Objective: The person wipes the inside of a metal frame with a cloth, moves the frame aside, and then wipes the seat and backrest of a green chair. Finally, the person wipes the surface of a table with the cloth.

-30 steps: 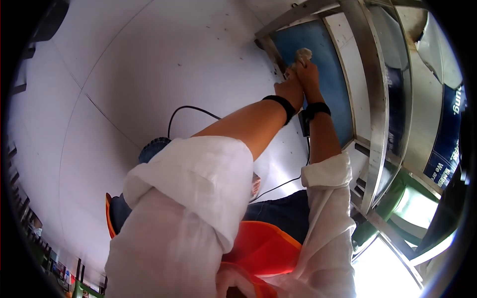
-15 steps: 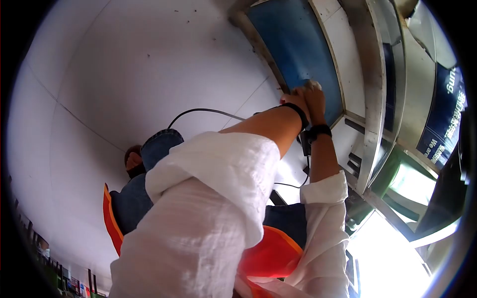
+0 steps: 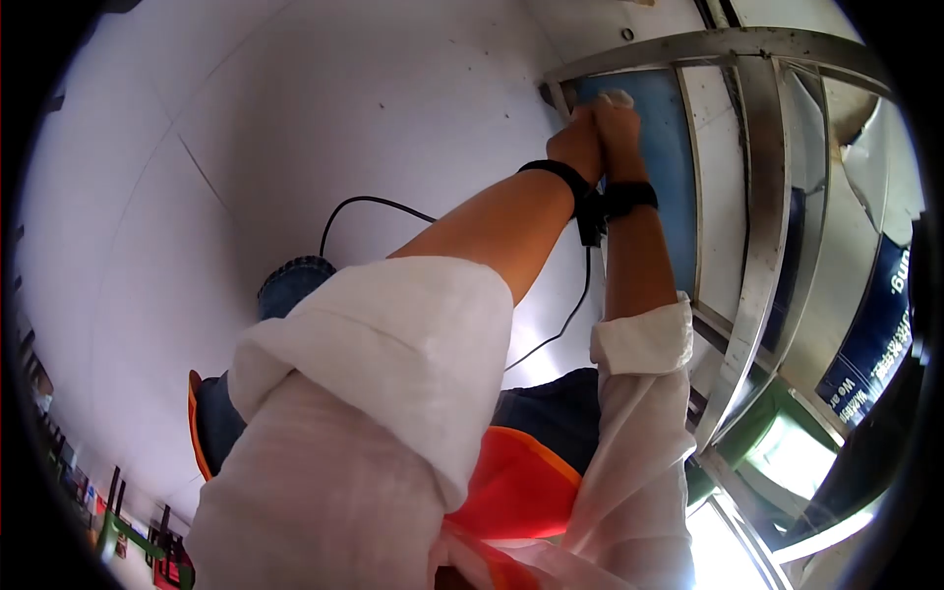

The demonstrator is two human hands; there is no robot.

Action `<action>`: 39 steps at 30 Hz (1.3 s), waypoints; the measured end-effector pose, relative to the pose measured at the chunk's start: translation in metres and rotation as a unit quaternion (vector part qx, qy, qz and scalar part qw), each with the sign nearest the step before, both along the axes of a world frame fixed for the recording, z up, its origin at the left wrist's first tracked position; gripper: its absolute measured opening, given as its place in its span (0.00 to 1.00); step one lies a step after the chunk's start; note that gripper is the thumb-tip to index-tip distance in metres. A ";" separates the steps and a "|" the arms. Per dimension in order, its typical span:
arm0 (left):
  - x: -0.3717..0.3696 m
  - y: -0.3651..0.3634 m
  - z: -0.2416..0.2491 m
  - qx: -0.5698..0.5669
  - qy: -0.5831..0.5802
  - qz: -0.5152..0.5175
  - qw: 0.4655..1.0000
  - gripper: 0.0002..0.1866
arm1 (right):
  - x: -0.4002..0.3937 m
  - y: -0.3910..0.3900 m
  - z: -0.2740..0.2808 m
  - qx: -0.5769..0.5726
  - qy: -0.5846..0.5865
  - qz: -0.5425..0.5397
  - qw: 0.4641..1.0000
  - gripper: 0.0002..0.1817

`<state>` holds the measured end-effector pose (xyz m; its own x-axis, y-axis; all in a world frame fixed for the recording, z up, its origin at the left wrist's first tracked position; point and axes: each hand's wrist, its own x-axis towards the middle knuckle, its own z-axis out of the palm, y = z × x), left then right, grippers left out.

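My left hand (image 3: 576,144) and my right hand (image 3: 619,126) are side by side and touching, over a blue panel (image 3: 671,157) set in a metal frame. A crumpled white piece, like a cloth (image 3: 618,97), shows at the fingertips of my right hand, which is closed on it. The fingers of my left hand are curled close beside it; what they hold is hidden. Each wrist wears a black band, and a small black box (image 3: 590,228) with a wire hangs between the wrists.
A metal frame (image 3: 762,197) with bars runs along the right. Beyond it stand a dark blue printed sign (image 3: 865,334) and a green object (image 3: 787,442). A black cable (image 3: 379,201) loops at the left over the pale tiled floor (image 3: 295,128). Green and red items stand far lower left.
Both hands have moved up in the view, to the far end of the blue panel, with the white cloth. The view has shifted, and more of the metal frame shows at the top.
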<state>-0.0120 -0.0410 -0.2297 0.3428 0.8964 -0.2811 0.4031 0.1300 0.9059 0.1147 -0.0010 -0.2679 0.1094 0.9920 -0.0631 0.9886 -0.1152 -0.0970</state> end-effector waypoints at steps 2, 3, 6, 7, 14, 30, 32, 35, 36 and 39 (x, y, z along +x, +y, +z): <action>-0.006 0.001 -0.014 0.011 0.070 -0.039 0.997 0.23 | -0.028 -0.003 0.018 -0.032 0.167 -0.248 0.954 0.16; -0.008 -0.003 -0.017 0.059 0.102 -0.076 0.990 0.24 | -0.031 -0.008 0.023 -0.035 0.170 -0.247 0.953 0.16; 0.005 -0.018 -0.010 0.118 0.150 -0.137 0.972 0.23 | -0.012 -0.026 0.031 -0.055 0.161 -0.223 0.960 0.18; 0.011 -0.026 -0.008 0.124 0.169 -0.154 0.966 0.22 | -0.005 -0.038 0.032 -0.062 0.145 -0.236 0.959 0.18; 0.069 -0.122 0.007 0.192 0.169 -0.449 0.856 0.08 | 0.063 -0.186 0.048 -0.140 0.069 -0.354 0.922 0.17; 0.057 -0.138 0.023 -0.025 0.066 -0.357 0.932 0.14 | 0.096 -0.210 0.004 -0.089 0.057 -0.107 0.989 0.20; 0.049 -0.116 0.015 -0.063 0.052 -0.164 0.983 0.22 | 0.061 -0.154 0.014 -0.082 0.113 -0.127 0.982 0.18; 0.029 -0.072 0.004 -0.031 0.121 -0.087 0.988 0.26 | 0.010 -0.081 0.024 -0.062 0.195 -0.125 0.971 0.16; 0.017 -0.059 0.003 -0.030 0.131 -0.068 0.989 0.26 | -0.006 -0.065 0.024 -0.048 0.216 -0.123 0.967 0.15; -0.018 -0.032 0.011 -0.010 0.203 -0.085 0.975 0.21 | -0.042 -0.036 0.022 -0.005 0.205 -0.132 0.970 0.15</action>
<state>-0.0305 -0.0729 -0.2184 0.3430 0.8288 -0.4422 0.7452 0.0465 0.6652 0.0728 -0.0374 -0.2458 0.3225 0.9321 -0.1649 0.8035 -0.3616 -0.4730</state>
